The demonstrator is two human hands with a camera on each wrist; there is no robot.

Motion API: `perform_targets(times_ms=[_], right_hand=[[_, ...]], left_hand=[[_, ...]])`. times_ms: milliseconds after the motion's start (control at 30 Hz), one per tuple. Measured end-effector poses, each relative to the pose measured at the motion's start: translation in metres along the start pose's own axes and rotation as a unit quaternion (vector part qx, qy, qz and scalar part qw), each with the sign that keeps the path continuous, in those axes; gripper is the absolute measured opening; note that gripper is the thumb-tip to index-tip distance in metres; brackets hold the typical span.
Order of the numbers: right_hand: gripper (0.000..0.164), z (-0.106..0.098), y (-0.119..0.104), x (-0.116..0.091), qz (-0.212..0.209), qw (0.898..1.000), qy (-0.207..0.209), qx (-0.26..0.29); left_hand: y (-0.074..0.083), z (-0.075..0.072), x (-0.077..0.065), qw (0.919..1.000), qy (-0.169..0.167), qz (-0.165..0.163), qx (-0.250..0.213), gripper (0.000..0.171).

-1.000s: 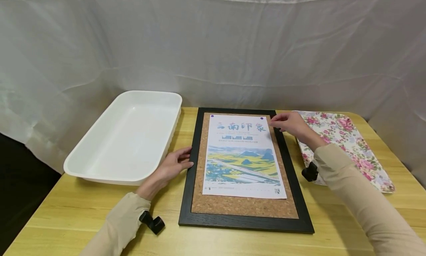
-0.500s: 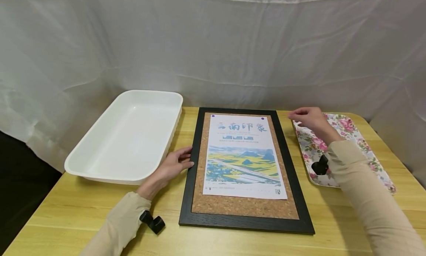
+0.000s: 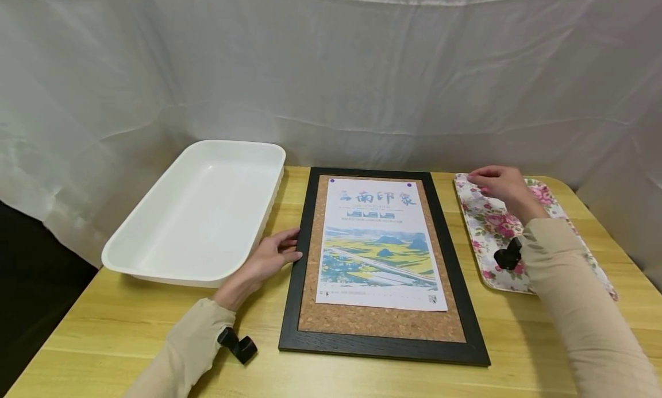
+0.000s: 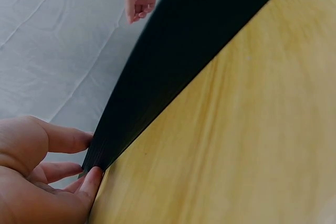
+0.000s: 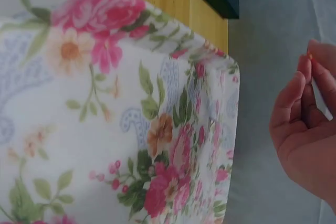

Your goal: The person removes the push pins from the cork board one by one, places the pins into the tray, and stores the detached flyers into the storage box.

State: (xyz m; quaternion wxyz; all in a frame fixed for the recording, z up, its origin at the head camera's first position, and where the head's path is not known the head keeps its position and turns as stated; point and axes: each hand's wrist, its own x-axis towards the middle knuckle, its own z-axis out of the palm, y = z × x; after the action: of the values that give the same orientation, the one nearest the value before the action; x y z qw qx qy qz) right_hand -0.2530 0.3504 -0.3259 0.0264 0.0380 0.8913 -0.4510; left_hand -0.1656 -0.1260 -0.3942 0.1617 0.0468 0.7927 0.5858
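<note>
On the table lies a corkboard (image 3: pixel 383 323) with a black frame. A poster (image 3: pixel 383 260) with a yellow and blue landscape lies on it, a purple pushpin (image 3: pixel 332 181) at its top left corner and another purple pushpin (image 3: pixel 409 185) at its top right. My left hand (image 3: pixel 264 263) rests its thumb and fingertips against the frame's left side. Over the far left corner of a floral tray (image 3: pixel 501 277) is my right hand (image 3: pixel 504 185), thumb and fingertips together. In the right wrist view they pinch a tiny orange thing (image 5: pixel 310 56), mostly hidden by the fingers.
A deep white basin (image 3: pixel 193 214) stands to the left, its near right corner close to my left wrist. Grey-white cloth (image 3: pixel 362 88) hangs behind the wooden table (image 3: pixel 129 335).
My right hand has moved right, from beside the poster's top right corner to over the floral tray. My left hand stays at the frame. The poster and purple pushpins have not moved.
</note>
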Motion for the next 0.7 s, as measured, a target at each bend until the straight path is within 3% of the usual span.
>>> perform_targets(times_ms=[167, 300, 533, 700], right_hand=[[0.051, -0.005, 0.011, 0.002, 0.001, 0.999, 0.016, 0.03], [0.054, -0.008, 0.018, 0.003, 0.005, 0.999, 0.029, 0.021], [0.045, -0.014, 0.038, 0.012, 0.059, 0.995, 0.061, 0.054], [0.05, -0.014, 0.045, 0.006, 0.057, 0.996, 0.056, 0.031]], left_hand=[[-0.001, 0.0, 0.0, 1.0, -0.004, 0.006, -0.001, 0.061], [-0.001, -0.001, 0.001, 1.0, -0.004, 0.003, 0.0, 0.061], [0.0, -0.001, 0.001, 1.0, -0.006, 0.003, -0.007, 0.061], [0.0, -0.001, 0.001, 1.0, -0.007, 0.002, -0.006, 0.061]])
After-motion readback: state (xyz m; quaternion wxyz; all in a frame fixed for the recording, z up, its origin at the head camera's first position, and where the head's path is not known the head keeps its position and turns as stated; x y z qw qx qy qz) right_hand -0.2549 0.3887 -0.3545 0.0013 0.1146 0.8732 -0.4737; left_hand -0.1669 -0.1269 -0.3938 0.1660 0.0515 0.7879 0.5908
